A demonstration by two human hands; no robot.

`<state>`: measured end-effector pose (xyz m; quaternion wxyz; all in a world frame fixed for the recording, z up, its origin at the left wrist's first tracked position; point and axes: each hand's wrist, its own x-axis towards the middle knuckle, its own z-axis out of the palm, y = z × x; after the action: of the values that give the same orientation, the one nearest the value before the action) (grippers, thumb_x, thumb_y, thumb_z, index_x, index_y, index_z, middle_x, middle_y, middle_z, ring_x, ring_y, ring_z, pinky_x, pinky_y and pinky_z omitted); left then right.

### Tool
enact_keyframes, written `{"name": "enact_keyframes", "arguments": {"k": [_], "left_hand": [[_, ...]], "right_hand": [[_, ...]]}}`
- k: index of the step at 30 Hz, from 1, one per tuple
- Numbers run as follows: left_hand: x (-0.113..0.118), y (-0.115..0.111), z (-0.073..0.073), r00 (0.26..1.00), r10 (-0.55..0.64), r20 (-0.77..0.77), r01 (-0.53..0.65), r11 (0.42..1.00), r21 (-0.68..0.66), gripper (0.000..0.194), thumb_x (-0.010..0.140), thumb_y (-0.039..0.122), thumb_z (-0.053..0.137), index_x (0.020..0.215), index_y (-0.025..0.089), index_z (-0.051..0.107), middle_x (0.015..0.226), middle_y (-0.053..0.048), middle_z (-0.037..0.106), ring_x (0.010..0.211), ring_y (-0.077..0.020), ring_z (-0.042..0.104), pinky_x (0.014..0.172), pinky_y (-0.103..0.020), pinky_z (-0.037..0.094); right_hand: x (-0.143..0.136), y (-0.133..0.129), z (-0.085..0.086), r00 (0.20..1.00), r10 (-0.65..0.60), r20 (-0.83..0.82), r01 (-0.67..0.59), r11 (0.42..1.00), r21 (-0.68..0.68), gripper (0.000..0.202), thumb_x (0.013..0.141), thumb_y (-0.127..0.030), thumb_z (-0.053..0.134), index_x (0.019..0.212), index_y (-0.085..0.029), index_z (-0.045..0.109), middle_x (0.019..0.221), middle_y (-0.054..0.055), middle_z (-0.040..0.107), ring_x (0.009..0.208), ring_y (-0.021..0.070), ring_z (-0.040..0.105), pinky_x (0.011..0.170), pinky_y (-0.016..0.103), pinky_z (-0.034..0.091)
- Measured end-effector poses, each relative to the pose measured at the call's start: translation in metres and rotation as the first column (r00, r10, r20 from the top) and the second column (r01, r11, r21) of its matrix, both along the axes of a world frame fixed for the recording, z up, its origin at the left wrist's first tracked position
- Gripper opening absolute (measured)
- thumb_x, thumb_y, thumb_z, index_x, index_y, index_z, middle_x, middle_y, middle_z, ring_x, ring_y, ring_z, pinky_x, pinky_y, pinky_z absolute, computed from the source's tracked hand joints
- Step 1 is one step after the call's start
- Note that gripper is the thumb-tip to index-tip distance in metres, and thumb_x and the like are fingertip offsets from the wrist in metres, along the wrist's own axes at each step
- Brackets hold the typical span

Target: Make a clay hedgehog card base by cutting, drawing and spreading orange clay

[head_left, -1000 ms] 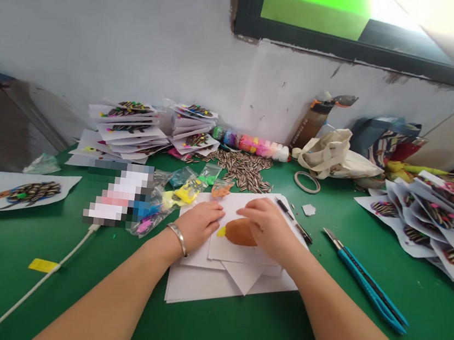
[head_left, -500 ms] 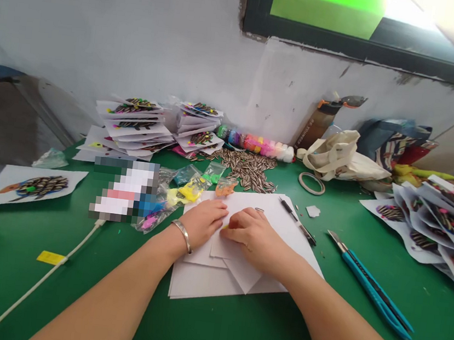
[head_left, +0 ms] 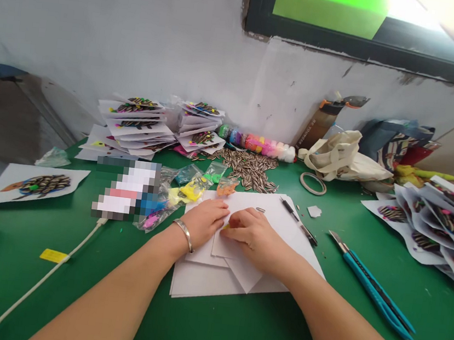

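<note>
My left hand (head_left: 205,221) lies with outstretched fingers on the white paper sheets (head_left: 196,285), a silver bangle at its wrist. Close beside it, my right hand (head_left: 254,235) bends its fingers down onto a small white card (head_left: 223,249). A bit of yellow modelling clay (head_left: 226,227) shows at the right fingertips, mostly hidden by them. One sunflower seed (head_left: 260,210) rests on the paper just beyond the right hand. Small bags of coloured clay (head_left: 191,189) touch the far left edge of the sheets. A black pen (head_left: 299,221) lies along their right side.
A blue utility knife (head_left: 373,290) lies at the right with its blade out. Behind the paper are a heap of sunflower seeds (head_left: 250,168) and a tape roll (head_left: 313,184). Stacks of seed pictures (head_left: 138,131) stand left and right. A white cable (head_left: 36,287) crosses the left side.
The view has shifted very slightly. Both hands keep the same places on the paper, with no clear change in what they touch.
</note>
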<state>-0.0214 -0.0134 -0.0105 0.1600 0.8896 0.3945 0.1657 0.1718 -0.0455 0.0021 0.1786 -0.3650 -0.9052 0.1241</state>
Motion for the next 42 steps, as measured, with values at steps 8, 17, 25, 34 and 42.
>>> {"name": "enact_keyframes", "arguments": {"k": [8, 17, 25, 34, 42], "left_hand": [[0.0, 0.0, 0.001, 1.0, 0.001, -0.006, -0.002, 1.0, -0.006, 0.023, 0.085, 0.012, 0.047, 0.097, 0.02, 0.065, 0.111, -0.006, 0.063, 0.111, -0.0217, 0.053, 0.099, -0.037, 0.04], [0.001, 0.0, 0.0, 1.0, -0.002, -0.001, 0.002, 1.0, -0.001, 0.024, 0.086, 0.013, 0.046, 0.099, 0.02, 0.065, 0.111, -0.006, 0.063, 0.111, -0.0216, 0.053, 0.099, -0.038, 0.04], [0.0, 0.0, 0.0, 1.0, -0.001, -0.005, 0.001, 1.0, -0.004, 0.024, 0.086, 0.013, 0.047, 0.1, 0.019, 0.065, 0.113, -0.007, 0.063, 0.112, -0.0215, 0.053, 0.1, -0.036, 0.04], [0.0, 0.0, 0.0, 1.0, -0.003, -0.011, 0.003, 1.0, 0.005, 0.023, 0.086, 0.013, 0.047, 0.1, 0.017, 0.065, 0.114, -0.007, 0.062, 0.111, -0.0213, 0.053, 0.099, -0.035, 0.04], [0.001, 0.0, 0.001, 1.0, 0.003, -0.027, -0.003, 1.0, 0.016, 0.022, 0.086, 0.012, 0.048, 0.099, 0.018, 0.065, 0.113, -0.006, 0.063, 0.11, -0.0207, 0.054, 0.097, -0.034, 0.041]], "right_hand": [[0.0, 0.0, 0.001, 0.999, 0.017, 0.041, -0.018, 1.0, 0.022, 0.028, 0.086, -0.01, 0.05, 0.095, -0.028, 0.069, 0.094, 0.005, 0.06, 0.093, 0.0202, 0.045, 0.08, 0.036, 0.035], [0.005, 0.0, 0.004, 1.0, 0.001, -0.018, -0.001, 1.0, 0.02, 0.029, 0.087, -0.01, 0.049, 0.093, -0.028, 0.069, 0.097, 0.005, 0.059, 0.091, 0.0194, 0.047, 0.08, 0.036, 0.037], [0.005, 0.0, 0.009, 1.0, 0.009, -0.021, -0.009, 1.0, -0.017, 0.031, 0.083, -0.004, 0.048, 0.087, -0.025, 0.069, 0.093, 0.004, 0.059, 0.089, 0.0184, 0.046, 0.08, 0.035, 0.037], [0.008, -0.002, 0.007, 1.0, 0.026, 0.015, -0.025, 1.0, -0.015, 0.033, 0.085, -0.006, 0.048, 0.096, -0.028, 0.069, 0.094, 0.005, 0.06, 0.09, 0.0195, 0.047, 0.082, 0.037, 0.036], [0.003, -0.002, 0.004, 0.999, 0.03, -0.02, -0.03, 0.999, 0.027, 0.029, 0.086, -0.009, 0.048, 0.096, -0.026, 0.07, 0.089, 0.006, 0.06, 0.088, 0.0191, 0.048, 0.079, 0.035, 0.037]]}}
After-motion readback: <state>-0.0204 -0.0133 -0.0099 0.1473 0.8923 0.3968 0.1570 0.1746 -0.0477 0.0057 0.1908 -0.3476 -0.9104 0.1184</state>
